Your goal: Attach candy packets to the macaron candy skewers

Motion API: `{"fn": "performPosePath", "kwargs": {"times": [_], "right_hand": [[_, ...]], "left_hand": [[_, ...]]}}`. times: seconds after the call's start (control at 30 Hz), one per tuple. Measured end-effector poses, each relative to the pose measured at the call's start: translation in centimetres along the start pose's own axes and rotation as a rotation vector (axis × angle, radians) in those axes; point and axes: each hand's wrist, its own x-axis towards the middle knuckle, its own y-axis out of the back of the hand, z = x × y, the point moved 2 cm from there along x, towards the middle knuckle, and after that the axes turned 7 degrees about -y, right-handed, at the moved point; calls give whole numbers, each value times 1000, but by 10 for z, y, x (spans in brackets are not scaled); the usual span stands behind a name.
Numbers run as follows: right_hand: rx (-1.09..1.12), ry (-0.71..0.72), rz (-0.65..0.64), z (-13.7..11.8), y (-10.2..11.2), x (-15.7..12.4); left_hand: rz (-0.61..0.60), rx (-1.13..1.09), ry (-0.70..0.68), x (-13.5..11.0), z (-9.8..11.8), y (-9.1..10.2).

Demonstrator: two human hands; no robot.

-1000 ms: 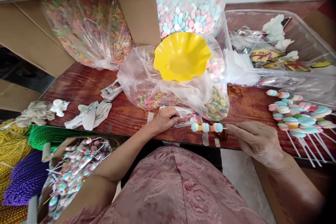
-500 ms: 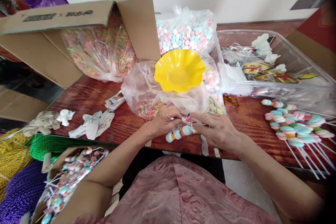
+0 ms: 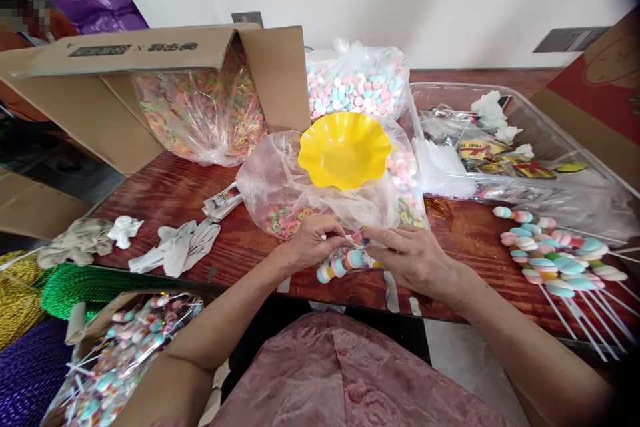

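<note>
Near the table's front edge, a marshmallow skewer (image 3: pixel 340 265) with blue, pink, white and yellow pieces lies between my hands. Clear plastic wrap seems to cover part of it. My left hand (image 3: pixel 317 241) has its thumb and fingers pinched at the plastic wrapper's upper edge. From the other side, my right hand (image 3: pixel 413 257) closes its fingertips on the wrapper beside a small red and blue printed piece (image 3: pixel 359 235). The right fingers hide the skewer's far end. Just behind the hands sits a yellow scalloped bowl (image 3: pixel 345 150) on plastic candy bags.
Finished-looking marshmallow skewers (image 3: pixel 565 250) are piled at the right. Behind them stands a clear bin (image 3: pixel 510 181) of packets. A cardboard box (image 3: pixel 277 77) holds a bag of candy rings (image 3: pixel 200 117). Gloves (image 3: pixel 175 247) lie left; a box of wrapped skewers (image 3: pixel 135 353) stands lower left.
The view has tilted slightly up, so the table things sit lower in the picture. Both hands stay at the wrapper, with the fingers shifted a little around the printed piece.
</note>
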Motion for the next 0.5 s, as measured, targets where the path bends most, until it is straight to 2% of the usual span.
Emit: {"fn": "performPosePath", "kwargs": {"times": [0.1,0.27,0.5], "right_hand": [[7,19,-48,-3,-7,2],[49,33,-7,-10,-15,4],[93,91,-121,-7,-16,-6]], "left_hand": [[9,8,-21,1,2,1],[-28,71,-77,2,5,3],[-94,25,-83,-2,-4,7]]}}
